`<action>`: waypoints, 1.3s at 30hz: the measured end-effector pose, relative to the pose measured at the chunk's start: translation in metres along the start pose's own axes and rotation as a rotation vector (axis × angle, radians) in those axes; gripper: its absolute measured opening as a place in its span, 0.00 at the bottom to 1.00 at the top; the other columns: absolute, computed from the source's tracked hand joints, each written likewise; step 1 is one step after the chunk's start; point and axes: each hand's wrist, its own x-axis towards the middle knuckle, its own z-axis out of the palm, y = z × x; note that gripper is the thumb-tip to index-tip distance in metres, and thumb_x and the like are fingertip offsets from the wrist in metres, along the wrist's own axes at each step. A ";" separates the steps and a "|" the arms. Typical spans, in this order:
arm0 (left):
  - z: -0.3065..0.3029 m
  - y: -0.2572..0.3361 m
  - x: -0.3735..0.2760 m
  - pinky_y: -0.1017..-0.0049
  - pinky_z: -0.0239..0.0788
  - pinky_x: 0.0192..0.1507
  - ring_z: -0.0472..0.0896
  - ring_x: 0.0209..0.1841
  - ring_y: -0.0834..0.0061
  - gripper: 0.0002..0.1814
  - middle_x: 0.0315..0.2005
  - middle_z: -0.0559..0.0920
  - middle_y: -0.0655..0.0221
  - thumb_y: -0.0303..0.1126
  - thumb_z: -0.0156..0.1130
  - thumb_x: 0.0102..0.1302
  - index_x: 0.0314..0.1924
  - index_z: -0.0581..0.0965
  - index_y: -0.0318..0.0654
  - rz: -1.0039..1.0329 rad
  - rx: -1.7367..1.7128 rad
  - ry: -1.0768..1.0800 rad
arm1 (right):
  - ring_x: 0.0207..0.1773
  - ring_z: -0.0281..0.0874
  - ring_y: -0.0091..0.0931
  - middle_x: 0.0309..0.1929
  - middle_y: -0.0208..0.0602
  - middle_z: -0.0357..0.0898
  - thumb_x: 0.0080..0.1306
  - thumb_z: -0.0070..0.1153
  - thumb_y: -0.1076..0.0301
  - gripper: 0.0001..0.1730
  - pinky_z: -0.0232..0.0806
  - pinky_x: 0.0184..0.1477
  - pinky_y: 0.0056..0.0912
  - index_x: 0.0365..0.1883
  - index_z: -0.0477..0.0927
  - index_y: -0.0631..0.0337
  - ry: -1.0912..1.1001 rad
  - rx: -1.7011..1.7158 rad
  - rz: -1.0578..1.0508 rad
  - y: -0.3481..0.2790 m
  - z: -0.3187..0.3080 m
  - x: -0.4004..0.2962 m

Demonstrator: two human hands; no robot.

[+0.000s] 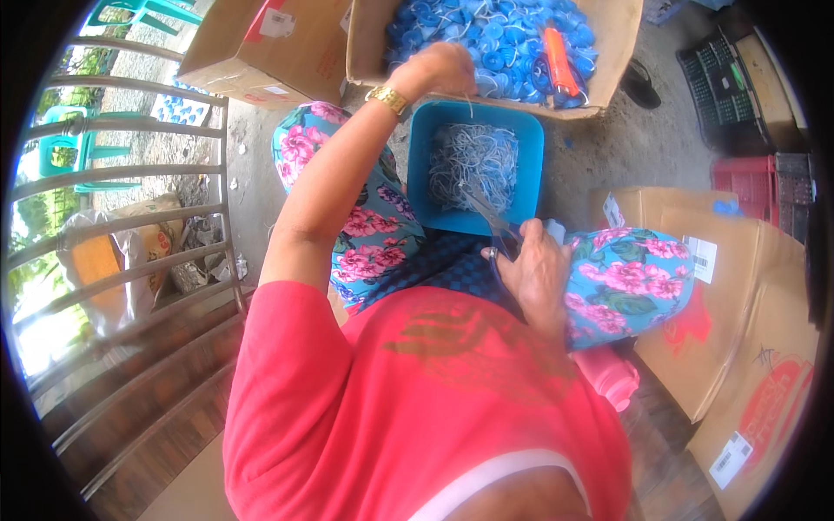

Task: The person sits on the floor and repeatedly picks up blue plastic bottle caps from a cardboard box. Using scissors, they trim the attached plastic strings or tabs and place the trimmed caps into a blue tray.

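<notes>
My left hand (449,68), with a gold watch at the wrist, reaches over the near edge of an open cardboard box (508,107). Its fingers are curled downward, and whatever lies between them is hidden. The box holds many blue plastic discs (492,39) with white strings. Just below that hand, a short white string hangs past the box edge. My right hand (534,273) grips a pair of scissors (487,211) by dark handles, with the blades over a blue plastic bin (475,225). Inside the bin lies a tangled heap of white strings (472,163).
An orange tool (560,62) rests on the discs. Closed cardboard boxes stand at upper left (293,52) and right (704,312). A metal railing (124,127) runs along the left. Crates (743,182) stand far right. A pink bottle (609,381) lies by my right leg.
</notes>
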 end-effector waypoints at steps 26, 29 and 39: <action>-0.002 0.041 -0.064 0.53 0.69 0.51 0.75 0.55 0.58 0.05 0.53 0.77 0.67 0.35 0.60 0.66 0.38 0.76 0.44 0.234 -2.175 0.037 | 0.26 0.72 0.18 0.25 0.32 0.75 0.65 0.60 0.52 0.23 0.66 0.28 0.21 0.36 0.75 0.68 -0.188 1.195 0.148 0.002 -0.029 0.022; 0.010 0.034 -0.062 0.55 0.69 0.55 0.76 0.55 0.58 0.05 0.52 0.76 0.63 0.34 0.57 0.68 0.40 0.75 0.43 0.002 -2.161 0.065 | 0.26 0.73 0.18 0.25 0.32 0.75 0.64 0.59 0.48 0.25 0.66 0.28 0.21 0.35 0.75 0.67 -0.237 1.179 0.194 0.001 -0.027 0.022; 0.031 0.029 -0.067 0.74 0.75 0.41 0.80 0.33 0.77 0.08 0.33 0.80 0.71 0.33 0.60 0.66 0.38 0.77 0.36 -0.336 -1.791 0.462 | 0.26 0.73 0.18 0.25 0.32 0.76 0.62 0.61 0.47 0.27 0.65 0.28 0.19 0.36 0.75 0.67 -0.277 1.166 0.231 0.001 -0.019 0.020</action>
